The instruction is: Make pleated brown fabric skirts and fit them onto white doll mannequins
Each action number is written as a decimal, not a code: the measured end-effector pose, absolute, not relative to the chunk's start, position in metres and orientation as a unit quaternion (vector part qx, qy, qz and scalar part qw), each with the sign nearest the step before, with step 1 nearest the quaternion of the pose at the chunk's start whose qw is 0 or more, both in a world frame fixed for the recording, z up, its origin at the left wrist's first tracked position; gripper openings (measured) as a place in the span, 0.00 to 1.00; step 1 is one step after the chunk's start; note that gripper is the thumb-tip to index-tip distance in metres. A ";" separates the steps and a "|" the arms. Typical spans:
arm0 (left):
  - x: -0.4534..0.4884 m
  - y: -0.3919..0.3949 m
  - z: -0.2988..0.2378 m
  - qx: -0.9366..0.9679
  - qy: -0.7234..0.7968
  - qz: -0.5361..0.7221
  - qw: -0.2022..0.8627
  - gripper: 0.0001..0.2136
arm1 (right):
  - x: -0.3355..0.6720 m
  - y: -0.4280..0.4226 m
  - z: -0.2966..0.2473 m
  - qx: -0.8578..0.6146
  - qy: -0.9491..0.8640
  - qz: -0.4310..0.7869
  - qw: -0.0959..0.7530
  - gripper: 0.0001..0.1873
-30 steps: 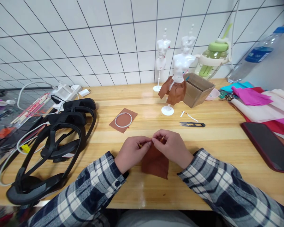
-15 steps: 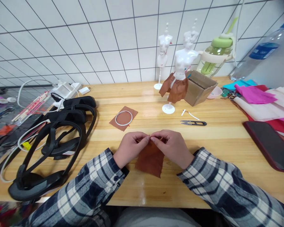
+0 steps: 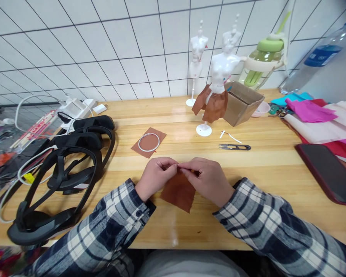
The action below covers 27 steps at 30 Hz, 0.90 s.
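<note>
A piece of brown fabric (image 3: pixel 179 192) hangs by its upper edge from my two hands, just above the wooden table. My left hand (image 3: pixel 158 175) pinches that edge between thumb and fingers. Right beside it, my right hand (image 3: pixel 206 177) is closed on the same edge, the fingertips of both nearly meeting. Whether a needle or thread is between the fingers is too small to tell. Beyond my hands lies a brown fabric square (image 3: pixel 136 147) with a silver ring (image 3: pixel 158 143) on it. Thread snips (image 3: pixel 238 147) rest to the right, near small white strips (image 3: pixel 233 137).
Two white mini mannequins (image 3: pixel 219 73) stand at the back, the nearer wearing brown cloth (image 3: pixel 217 107). Behind are a cardboard box (image 3: pixel 239 111) and a green-lidded bottle (image 3: pixel 269 46). A phone (image 3: pixel 328 173) and coloured fabrics (image 3: pixel 311 111) lie right; black headsets (image 3: pixel 62 169) and cables lie left.
The view has shifted slightly. Both hands stay on the fabric's upper edge, the right fingertips now a little further left over it, and the fabric's lower end has swung slightly left.
</note>
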<state>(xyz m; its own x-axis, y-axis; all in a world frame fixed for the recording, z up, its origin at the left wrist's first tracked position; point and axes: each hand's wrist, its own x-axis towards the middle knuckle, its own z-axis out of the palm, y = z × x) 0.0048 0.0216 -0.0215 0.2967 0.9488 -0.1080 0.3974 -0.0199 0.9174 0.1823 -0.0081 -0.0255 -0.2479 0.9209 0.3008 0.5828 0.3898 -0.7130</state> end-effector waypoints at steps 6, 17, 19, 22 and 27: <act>0.005 0.022 -0.023 0.643 0.517 0.286 0.487 0.11 | 0.184 -0.007 -0.027 -0.499 -0.758 0.231 0.351 0.10; 0.004 0.022 -0.023 0.641 0.498 0.295 0.504 0.13 | 0.187 -0.004 -0.027 -0.509 -0.750 0.240 0.347 0.12; 0.004 0.021 -0.023 0.646 0.489 0.296 0.507 0.14 | 0.187 -0.003 -0.027 -0.511 -0.747 0.242 0.350 0.12; 0.005 0.020 -0.021 0.665 0.483 0.288 0.492 0.14 | 0.187 -0.002 -0.026 -0.519 -0.739 0.243 0.355 0.09; 0.009 0.015 -0.019 0.703 0.484 0.267 0.448 0.12 | 0.186 -0.001 -0.024 -0.543 -0.719 0.240 0.361 0.05</act>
<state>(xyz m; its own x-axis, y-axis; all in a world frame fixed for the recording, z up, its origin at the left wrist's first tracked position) 0.0088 0.0153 -0.0188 0.3890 0.9194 -0.0578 0.4409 -0.1308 0.8880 0.1864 -0.0012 -0.0241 -0.1492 0.9543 0.2589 0.6081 0.2950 -0.7370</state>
